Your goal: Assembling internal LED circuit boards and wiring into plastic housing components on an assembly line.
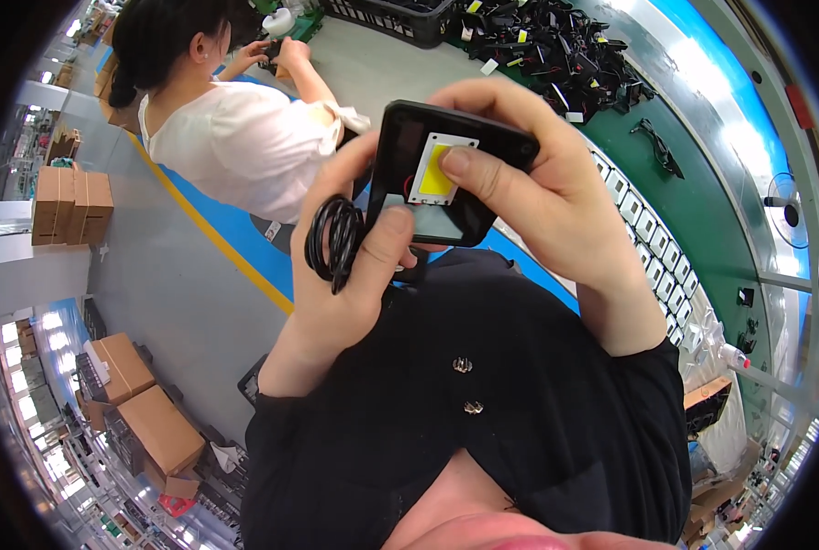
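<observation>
In front of my chest is a black rectangular lamp housing [408,137], tilted, its open inner side facing up. A small LED board [435,179] with a white border and yellow centre sits inside it. My right hand [556,197] grips the housing's far right side, and its thumb presses on the board. My left hand [345,293] holds the left side, its thumb over the lower left edge beside a pale, shiny patch. A coiled black cable [334,243] hangs at my left hand. Fingers beneath the housing are mostly hidden.
A co-worker in a white top [235,137] sits at the far left, handling a small dark part. Black corded parts [556,55] are heaped on the green table [712,202]. Rows of white-framed pieces [652,234] lie to the right. Cardboard boxes [162,431] stand on the left floor.
</observation>
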Available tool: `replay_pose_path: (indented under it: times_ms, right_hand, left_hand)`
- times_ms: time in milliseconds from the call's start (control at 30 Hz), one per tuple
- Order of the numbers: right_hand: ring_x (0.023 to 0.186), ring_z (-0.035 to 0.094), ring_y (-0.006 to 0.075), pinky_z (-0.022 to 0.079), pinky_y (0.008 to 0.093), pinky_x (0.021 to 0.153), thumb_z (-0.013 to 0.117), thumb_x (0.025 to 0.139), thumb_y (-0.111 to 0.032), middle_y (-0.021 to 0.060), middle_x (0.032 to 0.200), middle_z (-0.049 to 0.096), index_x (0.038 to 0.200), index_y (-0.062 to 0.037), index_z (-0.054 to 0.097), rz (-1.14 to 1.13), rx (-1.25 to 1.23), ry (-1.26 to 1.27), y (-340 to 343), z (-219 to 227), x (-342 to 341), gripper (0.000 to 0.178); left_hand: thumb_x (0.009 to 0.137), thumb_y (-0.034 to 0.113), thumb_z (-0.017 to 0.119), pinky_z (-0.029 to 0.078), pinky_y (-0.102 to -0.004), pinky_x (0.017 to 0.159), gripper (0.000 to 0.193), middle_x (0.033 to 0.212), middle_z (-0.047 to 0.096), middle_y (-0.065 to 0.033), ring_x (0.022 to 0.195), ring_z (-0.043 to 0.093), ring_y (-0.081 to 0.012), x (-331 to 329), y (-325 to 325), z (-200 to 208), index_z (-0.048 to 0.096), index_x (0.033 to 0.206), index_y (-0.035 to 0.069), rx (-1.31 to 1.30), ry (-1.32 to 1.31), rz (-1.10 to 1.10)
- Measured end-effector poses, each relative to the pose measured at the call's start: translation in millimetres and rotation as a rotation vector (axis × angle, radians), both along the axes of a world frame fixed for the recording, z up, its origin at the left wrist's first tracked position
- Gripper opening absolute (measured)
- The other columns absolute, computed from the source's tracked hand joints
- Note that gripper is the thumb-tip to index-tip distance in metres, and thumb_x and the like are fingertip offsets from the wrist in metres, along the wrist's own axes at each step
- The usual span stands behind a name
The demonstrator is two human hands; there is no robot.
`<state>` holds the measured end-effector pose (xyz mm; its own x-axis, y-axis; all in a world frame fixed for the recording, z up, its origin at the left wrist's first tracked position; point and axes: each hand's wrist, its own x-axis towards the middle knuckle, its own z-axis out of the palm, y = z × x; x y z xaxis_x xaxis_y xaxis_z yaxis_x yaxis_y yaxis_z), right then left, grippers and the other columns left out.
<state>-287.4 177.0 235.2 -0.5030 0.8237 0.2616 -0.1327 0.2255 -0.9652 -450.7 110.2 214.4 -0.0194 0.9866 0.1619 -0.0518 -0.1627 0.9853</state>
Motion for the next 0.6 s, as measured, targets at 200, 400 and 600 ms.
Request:
replay_pose_path:
  times_ms: [200, 400, 600]
  right_hand:
    - [0.085, 0.054, 0.0078, 0.044, 0.0219, 0.076, 0.060, 0.083, -0.007, 0.0033, 0.093, 0.058, 0.104, 0.0014, 0.053, 0.149, -0.160, 0.013, -11.2, -2.9, -2.4, 0.023]
    - [0.080, 0.056, 0.0085, 0.046, 0.0223, 0.072, 0.063, 0.080, -0.003, 0.0053, 0.086, 0.062, 0.098, 0.0035, 0.059, 0.151, -0.270, 0.131, -18.8, -10.4, -5.8, 0.019]
    - [0.082, 0.060, 0.0108, 0.047, 0.0228, 0.074, 0.062, 0.078, 0.001, 0.0066, 0.090, 0.065, 0.096, 0.0029, 0.062, 0.045, -0.031, 0.140, -27.4, -14.1, -7.5, 0.018]
  left_hand:
    - [0.081, 0.003, 0.059, 0.040, -0.0239, 0.088, 0.053, 0.116, 0.052, -0.0095, 0.100, 0.052, -0.0126, -1.0, 4.3, 8.2, 0.039, 0.130, -0.002, 0.122, 0.029, -0.109]
    - [0.081, -0.001, 0.057, 0.038, -0.0261, 0.093, 0.048, 0.120, 0.052, -0.0122, 0.110, 0.050, -0.0150, 4.4, -0.6, 3.7, 0.042, 0.127, -0.002, 0.238, 0.106, -0.106]
    - [0.082, -0.001, 0.061, 0.040, -0.0306, 0.094, 0.038, 0.120, 0.051, -0.0230, 0.109, 0.053, -0.0240, 9.1, -1.2, -4.9, 0.047, 0.118, -0.004, 0.405, 0.069, -0.109]
